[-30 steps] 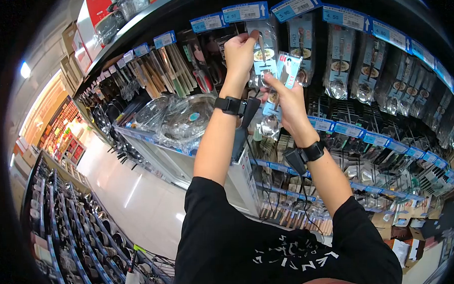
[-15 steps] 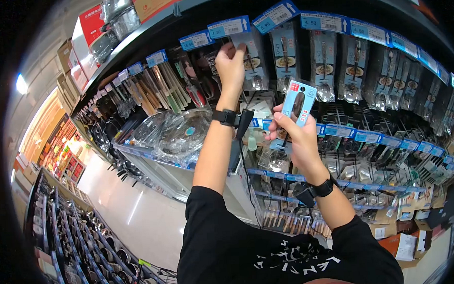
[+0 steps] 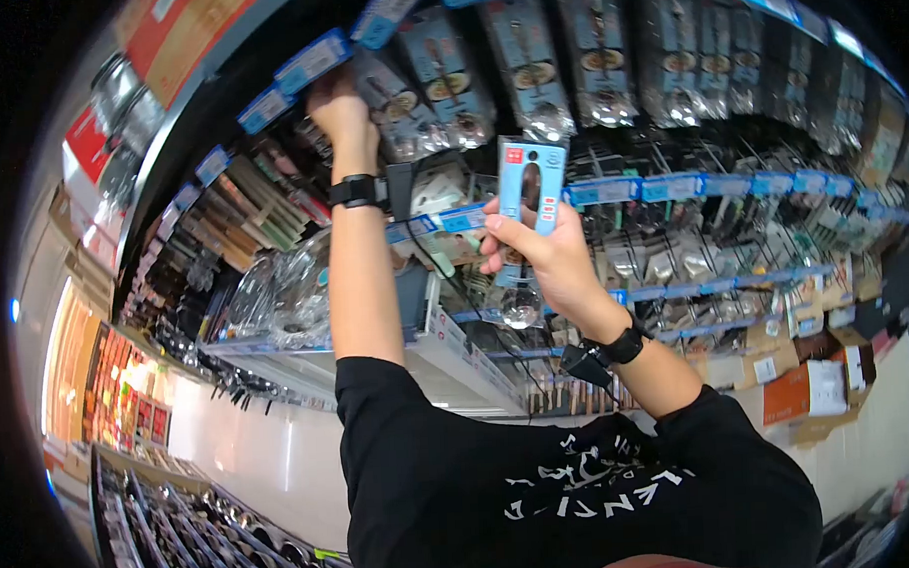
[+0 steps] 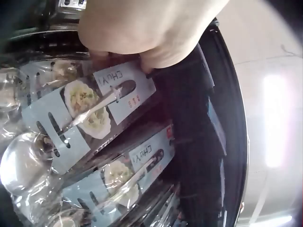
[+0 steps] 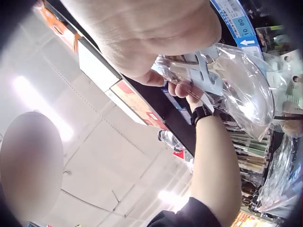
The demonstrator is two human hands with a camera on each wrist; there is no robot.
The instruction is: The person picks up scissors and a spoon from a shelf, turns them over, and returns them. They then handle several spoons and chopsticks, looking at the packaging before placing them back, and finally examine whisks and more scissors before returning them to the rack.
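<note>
Left arm raised almost straight, far up and left, left hand (image 3: pixel 340 110) curled over the top edge of a hanging ladle pack (image 4: pixel 75 118) on the uppermost row of the display rack (image 3: pixel 712 190): pale blue card with a food photo, glossy clear wrap, rounded steel bowl below. Right arm bent at the elbow, nearer and lower right, right hand (image 3: pixel 544 256) clenched around a second packaged ladle (image 3: pixel 529 186), held upright in front of the price-tag rail (image 3: pixel 671 187): narrow blue card, crinkled transparent film, shiny domed bowl below the fingers.
</note>
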